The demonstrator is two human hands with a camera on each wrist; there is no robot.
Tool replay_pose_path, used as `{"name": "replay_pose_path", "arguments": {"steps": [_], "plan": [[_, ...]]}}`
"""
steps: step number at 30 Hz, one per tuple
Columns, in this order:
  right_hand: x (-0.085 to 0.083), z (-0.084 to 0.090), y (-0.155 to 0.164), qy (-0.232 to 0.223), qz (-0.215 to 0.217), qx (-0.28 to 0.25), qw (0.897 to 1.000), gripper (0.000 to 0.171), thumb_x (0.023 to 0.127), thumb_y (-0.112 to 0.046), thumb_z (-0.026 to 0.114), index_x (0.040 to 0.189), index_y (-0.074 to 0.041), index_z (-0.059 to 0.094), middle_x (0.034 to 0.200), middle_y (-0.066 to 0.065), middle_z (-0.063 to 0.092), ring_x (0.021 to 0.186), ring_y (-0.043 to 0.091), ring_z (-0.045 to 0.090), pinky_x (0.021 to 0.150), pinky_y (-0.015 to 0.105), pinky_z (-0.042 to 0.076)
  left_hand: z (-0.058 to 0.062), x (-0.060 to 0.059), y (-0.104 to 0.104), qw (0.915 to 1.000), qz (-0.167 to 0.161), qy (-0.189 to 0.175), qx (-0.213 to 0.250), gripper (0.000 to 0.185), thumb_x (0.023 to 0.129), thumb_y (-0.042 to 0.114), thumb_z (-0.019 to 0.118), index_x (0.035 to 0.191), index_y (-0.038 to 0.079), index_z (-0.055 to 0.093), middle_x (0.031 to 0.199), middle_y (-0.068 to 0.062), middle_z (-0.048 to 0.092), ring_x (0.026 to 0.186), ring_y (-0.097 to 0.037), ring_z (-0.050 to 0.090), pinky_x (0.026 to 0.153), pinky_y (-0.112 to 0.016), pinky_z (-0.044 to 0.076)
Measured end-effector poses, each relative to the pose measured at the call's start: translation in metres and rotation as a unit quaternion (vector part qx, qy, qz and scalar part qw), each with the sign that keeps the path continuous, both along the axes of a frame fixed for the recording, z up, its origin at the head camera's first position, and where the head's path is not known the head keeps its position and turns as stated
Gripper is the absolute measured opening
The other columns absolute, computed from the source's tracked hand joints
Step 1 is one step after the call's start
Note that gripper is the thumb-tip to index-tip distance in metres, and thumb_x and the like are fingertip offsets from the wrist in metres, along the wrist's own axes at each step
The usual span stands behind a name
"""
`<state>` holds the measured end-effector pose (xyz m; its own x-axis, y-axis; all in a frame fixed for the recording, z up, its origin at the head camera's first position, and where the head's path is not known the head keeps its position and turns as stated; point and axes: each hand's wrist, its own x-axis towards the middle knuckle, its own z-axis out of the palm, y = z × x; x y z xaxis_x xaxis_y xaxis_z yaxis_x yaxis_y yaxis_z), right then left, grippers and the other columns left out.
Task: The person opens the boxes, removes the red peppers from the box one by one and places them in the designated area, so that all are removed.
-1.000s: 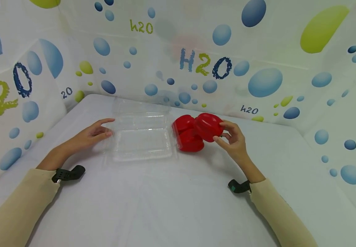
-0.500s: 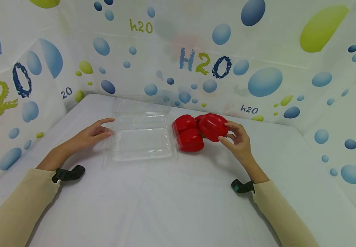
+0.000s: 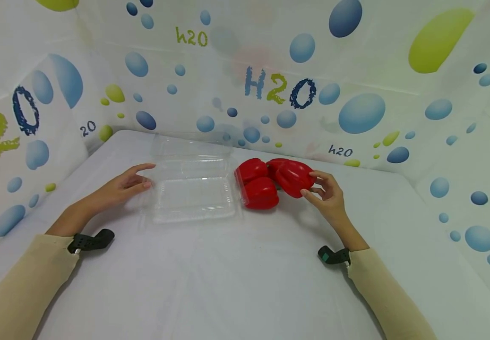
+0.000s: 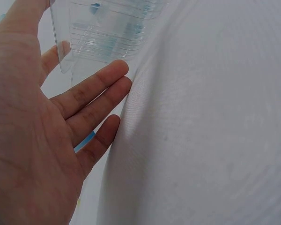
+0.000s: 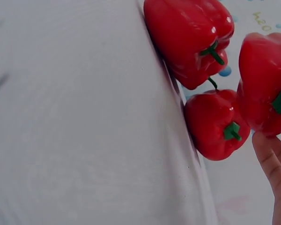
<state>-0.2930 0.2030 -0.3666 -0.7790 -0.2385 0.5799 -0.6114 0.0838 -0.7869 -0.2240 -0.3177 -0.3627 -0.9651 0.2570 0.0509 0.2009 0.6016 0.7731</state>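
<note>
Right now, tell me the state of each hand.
Left hand: open, straight fingers resting against the clear plastic container.
Right hand: fingers curled on the rightmost red pepper, holding it.

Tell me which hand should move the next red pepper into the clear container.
Probably the right. The right hand already has its fingertips on the rightmost red pepper, beside the other two. The left hand rests with straight fingers at the far edge of the clear container, well placed to steady it.
</note>
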Motion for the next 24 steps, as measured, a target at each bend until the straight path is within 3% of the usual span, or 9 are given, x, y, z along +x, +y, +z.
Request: {"name": "replay_pose_path", "arguments": {"steps": [6,10,13,19,24], "plan": [[-0.001,-0.002,0.002,-0.001,0.000,0.009,1.000,0.048,0.083,0.015,0.066,0.127,0.012,0.048,0.129,0.005,0.055,0.110,0.015,0.057,0.086,0.018,0.053,0.000,0.000,-0.002,0.9999,0.001,0.010,-0.012,0.059,0.102,0.022,0.052,0.153,0.011,0.025,0.125,-0.022,0.058,0.102,0.003,0.053,0.090,-0.025,0.045],[-0.003,-0.003,0.005,-0.005,-0.001,0.009,1.000,0.048,0.083,0.016,0.065,0.127,0.012,0.049,0.128,0.004,0.055,0.109,0.015,0.057,0.085,0.018,0.053,-0.001,0.000,-0.003,0.9999,0.000,0.010,-0.007,0.059,0.101,0.022,0.052,0.153,0.011,0.025,0.125,-0.022,0.058,0.099,0.009,0.051,0.084,-0.014,0.042],[-0.003,-0.003,0.007,-0.012,-0.001,0.008,1.000,0.047,0.083,0.016,0.065,0.127,0.012,0.049,0.127,0.003,0.056,0.108,0.015,0.058,0.085,0.018,0.053,-0.001,-0.001,-0.002,0.9999,0.000,0.009,-0.008,0.059,0.102,0.022,0.052,0.153,0.010,0.025,0.126,-0.023,0.058,0.103,0.003,0.054,0.090,-0.023,0.045],[-0.003,-0.005,0.010,-0.050,0.001,0.029,0.998,0.047,0.085,0.009,0.067,0.128,0.008,0.049,0.126,-0.001,0.055,0.110,0.015,0.057,0.086,0.018,0.053,0.000,-0.001,0.000,1.0000,-0.004,0.003,0.002,0.060,0.102,0.023,0.050,0.154,0.010,0.022,0.128,-0.027,0.055,0.119,-0.038,0.052,0.099,-0.066,0.038],[-0.005,-0.008,0.012,-0.066,0.000,0.048,0.997,0.047,0.086,0.005,0.068,0.130,0.005,0.049,0.126,-0.002,0.054,0.111,0.015,0.056,0.086,0.018,0.053,0.001,0.001,0.000,1.0000,-0.005,0.002,0.004,0.060,0.102,0.023,0.050,0.153,0.009,0.022,0.128,-0.028,0.054,0.120,-0.045,0.050,0.098,-0.070,0.036]]}}
